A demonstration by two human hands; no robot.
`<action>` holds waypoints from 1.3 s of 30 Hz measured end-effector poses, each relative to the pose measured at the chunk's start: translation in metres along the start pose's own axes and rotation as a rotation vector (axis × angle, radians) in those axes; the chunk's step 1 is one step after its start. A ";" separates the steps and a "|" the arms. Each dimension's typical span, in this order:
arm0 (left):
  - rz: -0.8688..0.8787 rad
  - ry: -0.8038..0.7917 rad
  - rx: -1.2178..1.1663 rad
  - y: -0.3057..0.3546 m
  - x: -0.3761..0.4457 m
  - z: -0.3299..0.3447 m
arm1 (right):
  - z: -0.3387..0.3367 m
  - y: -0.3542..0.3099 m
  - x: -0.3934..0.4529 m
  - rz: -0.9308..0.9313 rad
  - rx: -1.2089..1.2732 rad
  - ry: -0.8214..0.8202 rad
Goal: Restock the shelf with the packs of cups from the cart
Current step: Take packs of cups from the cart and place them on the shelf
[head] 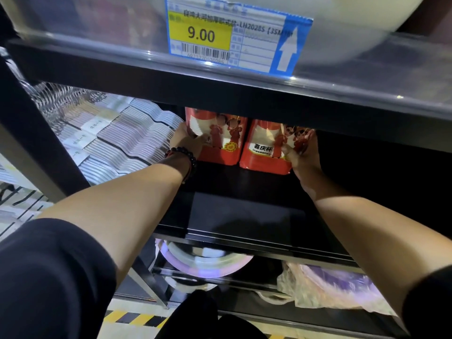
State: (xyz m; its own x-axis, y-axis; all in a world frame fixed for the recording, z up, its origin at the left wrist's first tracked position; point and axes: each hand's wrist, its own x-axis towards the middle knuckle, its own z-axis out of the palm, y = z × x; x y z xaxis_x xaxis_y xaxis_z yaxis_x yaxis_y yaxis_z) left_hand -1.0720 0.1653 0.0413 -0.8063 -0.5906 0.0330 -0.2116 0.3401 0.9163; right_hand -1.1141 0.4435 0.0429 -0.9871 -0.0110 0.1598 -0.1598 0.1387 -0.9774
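Two red packs of cups stand side by side at the back of a black shelf. My left hand, with a dark bead bracelet at the wrist, grips the left pack at its left edge. The right pack is held at its right edge by my right hand, fingers curled onto its front. Both packs touch the shelf board, and their tops are hidden behind the shelf edge above. The cart is out of view.
A thick black shelf edge with a clear strip and a 9.00 price tag hangs just above the packs. Rows of white packaged goods fill the space to the left. Pink basins and a bagged item lie on the shelf below.
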 end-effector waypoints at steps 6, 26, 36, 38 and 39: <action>-0.153 0.042 0.021 0.003 -0.019 0.003 | -0.006 0.003 -0.010 0.102 0.002 0.019; -0.035 -0.302 0.242 0.020 -0.240 -0.058 | -0.041 -0.050 -0.190 0.095 -0.303 -0.230; -0.135 -0.167 0.046 -0.019 -0.345 -0.148 | 0.004 -0.073 -0.290 0.028 -0.224 -0.463; -0.153 -0.095 0.034 -0.037 -0.381 -0.182 | 0.026 -0.078 -0.323 0.012 -0.236 -0.541; -0.172 -0.049 0.036 -0.047 -0.401 -0.200 | 0.039 -0.082 -0.344 0.001 -0.244 -0.589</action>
State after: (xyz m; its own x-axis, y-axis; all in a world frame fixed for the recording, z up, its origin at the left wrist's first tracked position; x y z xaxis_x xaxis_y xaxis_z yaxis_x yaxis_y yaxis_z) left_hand -0.6282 0.2396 0.0651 -0.7822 -0.6062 -0.1436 -0.3679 0.2636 0.8917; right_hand -0.7624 0.3972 0.0624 -0.8389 -0.5441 -0.0119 -0.2204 0.3597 -0.9067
